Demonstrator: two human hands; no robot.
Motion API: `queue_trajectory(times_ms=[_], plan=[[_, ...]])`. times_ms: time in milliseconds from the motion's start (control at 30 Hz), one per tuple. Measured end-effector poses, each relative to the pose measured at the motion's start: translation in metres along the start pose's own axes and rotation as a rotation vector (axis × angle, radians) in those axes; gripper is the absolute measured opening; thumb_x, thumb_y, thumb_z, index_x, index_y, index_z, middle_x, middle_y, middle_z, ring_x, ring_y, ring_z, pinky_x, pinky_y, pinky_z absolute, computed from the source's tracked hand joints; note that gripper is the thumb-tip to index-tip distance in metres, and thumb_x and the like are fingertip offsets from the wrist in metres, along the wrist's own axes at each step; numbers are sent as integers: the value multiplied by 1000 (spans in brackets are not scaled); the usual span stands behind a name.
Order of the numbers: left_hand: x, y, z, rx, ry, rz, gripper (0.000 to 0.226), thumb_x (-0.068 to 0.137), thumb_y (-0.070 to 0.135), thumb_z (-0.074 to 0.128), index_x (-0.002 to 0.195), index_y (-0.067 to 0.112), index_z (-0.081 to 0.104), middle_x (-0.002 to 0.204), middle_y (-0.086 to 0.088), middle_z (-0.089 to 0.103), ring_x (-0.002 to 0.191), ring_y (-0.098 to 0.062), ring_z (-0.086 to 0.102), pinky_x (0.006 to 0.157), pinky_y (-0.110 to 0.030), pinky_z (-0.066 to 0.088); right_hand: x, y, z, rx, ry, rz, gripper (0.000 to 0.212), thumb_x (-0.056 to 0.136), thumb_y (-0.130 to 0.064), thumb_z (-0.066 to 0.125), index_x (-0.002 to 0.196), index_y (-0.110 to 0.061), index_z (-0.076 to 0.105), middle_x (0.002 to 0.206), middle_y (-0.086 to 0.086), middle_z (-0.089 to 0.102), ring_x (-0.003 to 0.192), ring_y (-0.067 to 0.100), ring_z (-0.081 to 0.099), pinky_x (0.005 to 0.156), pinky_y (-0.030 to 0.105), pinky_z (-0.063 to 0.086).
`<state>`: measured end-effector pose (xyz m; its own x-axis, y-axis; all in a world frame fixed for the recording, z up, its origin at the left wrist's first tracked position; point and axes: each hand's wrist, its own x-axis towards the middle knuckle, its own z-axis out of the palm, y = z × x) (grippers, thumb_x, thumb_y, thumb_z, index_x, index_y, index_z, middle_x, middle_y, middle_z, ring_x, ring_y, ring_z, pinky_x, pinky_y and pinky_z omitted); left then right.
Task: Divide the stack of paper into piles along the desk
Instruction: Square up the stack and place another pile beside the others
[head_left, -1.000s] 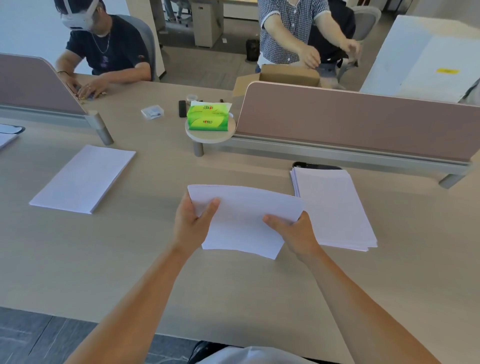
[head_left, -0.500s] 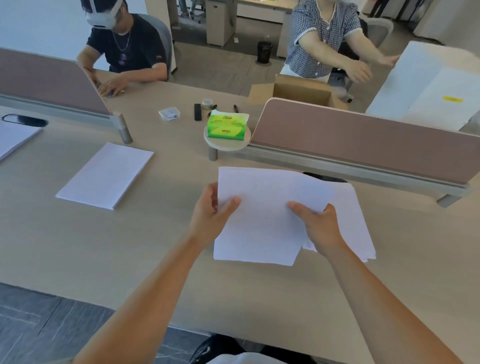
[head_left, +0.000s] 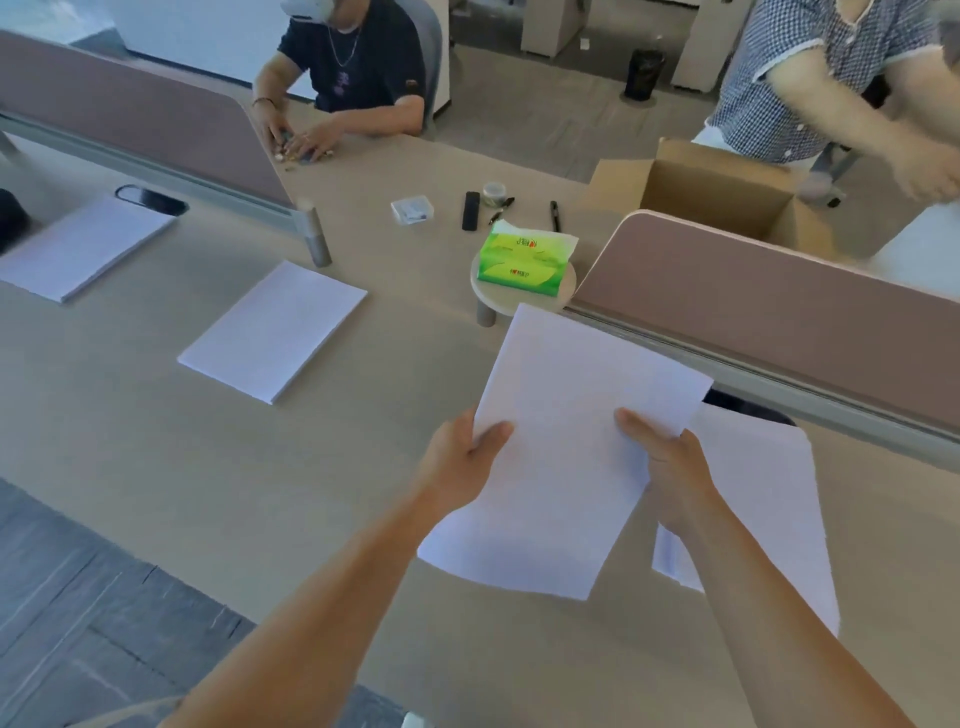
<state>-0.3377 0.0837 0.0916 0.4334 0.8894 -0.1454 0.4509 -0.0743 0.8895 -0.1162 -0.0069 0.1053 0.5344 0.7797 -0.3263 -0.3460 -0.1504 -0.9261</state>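
Sheaf of paper (head_left: 566, 441) held above the surface (head_left: 156, 467), partly over the remaining stack (head_left: 763, 499). Long axis runs away from the person, far end leaning right. Left hand (head_left: 457, 462) grips the left long edge and right hand (head_left: 670, 467) the right, thumbs on top. Both forearms reach forward.
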Motion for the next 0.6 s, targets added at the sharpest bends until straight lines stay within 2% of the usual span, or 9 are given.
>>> queue_trajectory(times_ms=[67,100,200,267,333,433,500,533,600], plan=[[10,-8,-4,3,1,-75,35,96,35,54,82,5,64,64,-6,63,53,-13,56,50,-25,43,18,10,6,21,-35,81,66,49,-41,94,108,-20,74,114,11,73,104,31,70,88,47,55],[14,-13,-9,5,5,-123,37,96,35,55,79,3,61,61,-1,58,50,-13,52,49,-24,41,24,16,11,30,-67,144,56,53,-41,91,102,-19,76,111,9,74,103,31,70,87,45,54],[27,-34,-31,29,24,-254,45,96,33,57,59,9,49,51,5,45,42,-12,40,44,-23,33,37,37,37,59,-133,297,39,78,-31,72,112,-13,71,114,9,73,101,26,71,85,42,57],[38,-48,-49,29,44,-310,49,96,32,57,53,15,40,48,6,39,42,-13,35,44,-23,30,44,53,59,26,-130,373,42,81,-33,68,117,-12,68,113,9,73,100,26,72,84,45,57],[51,-64,-68,2,52,-358,46,96,32,57,56,13,44,52,1,41,47,-17,37,49,-24,31,52,70,86,-27,-118,429,42,84,-31,68,120,-10,67,113,11,73,100,29,71,89,50,53],[79,-87,-93,1,56,-439,39,95,33,56,63,12,51,57,-1,46,48,-16,41,49,-23,34,70,85,132,-129,-56,417,19,90,-14,61,106,-9,71,94,7,77,83,25,72,75,38,55],[104,-105,-105,5,58,-505,35,93,33,57,65,13,56,60,1,51,51,-16,47,53,-24,38,86,93,159,-211,7,396,18,89,-11,58,99,-12,73,87,2,76,77,19,70,69,31,55],[118,-114,-110,22,52,-534,33,93,34,57,67,13,57,64,0,54,56,-18,50,56,-26,39,96,99,170,-254,43,398,19,89,-11,57,98,-13,73,88,1,75,78,19,70,68,31,56],[144,-129,-118,88,6,-570,29,93,35,56,74,12,59,75,-4,60,69,-24,58,62,-28,42,116,115,184,-309,110,418,21,84,-16,58,98,-13,73,90,6,76,83,26,72,76,45,61]])
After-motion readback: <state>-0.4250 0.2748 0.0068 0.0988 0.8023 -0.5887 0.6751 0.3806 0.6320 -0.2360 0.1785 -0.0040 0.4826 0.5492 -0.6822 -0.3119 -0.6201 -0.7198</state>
